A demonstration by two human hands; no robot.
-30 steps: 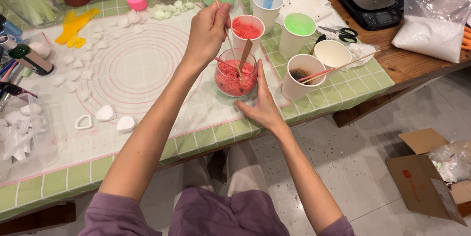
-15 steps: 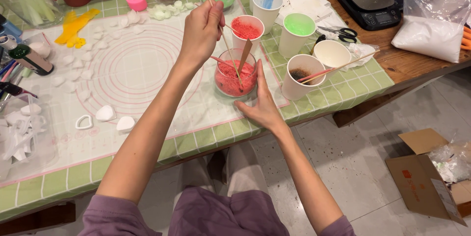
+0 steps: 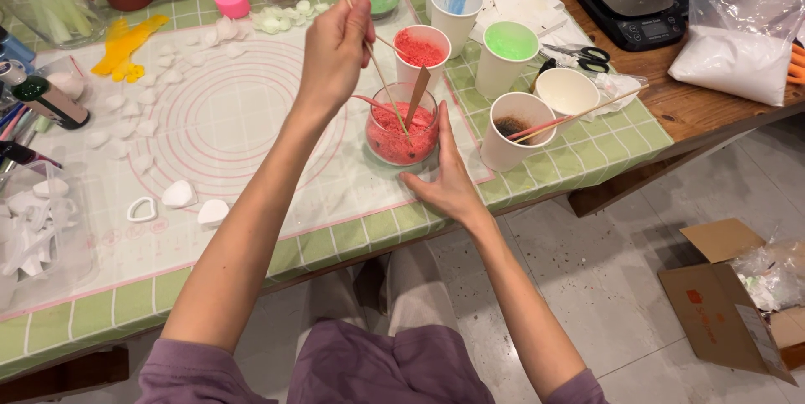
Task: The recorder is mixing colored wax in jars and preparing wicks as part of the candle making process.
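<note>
Two hands working one glass jar (image 3: 402,134) of red granules near the table's front edge (image 3: 537,194): left hand (image 3: 337,52) pinching thin sticks (image 3: 381,77) into it, right hand (image 3: 443,179) lying open against its base, paper cups (image 3: 516,129) crowding the right, the mat (image 3: 218,119) leaving freer room leftward.

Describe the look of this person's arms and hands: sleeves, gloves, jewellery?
Both arms are bare from above the elbow down. Short purple sleeves show at the bottom edge. The left hand and right hand wear no gloves; no rings, watch or bracelet are visible.
</note>
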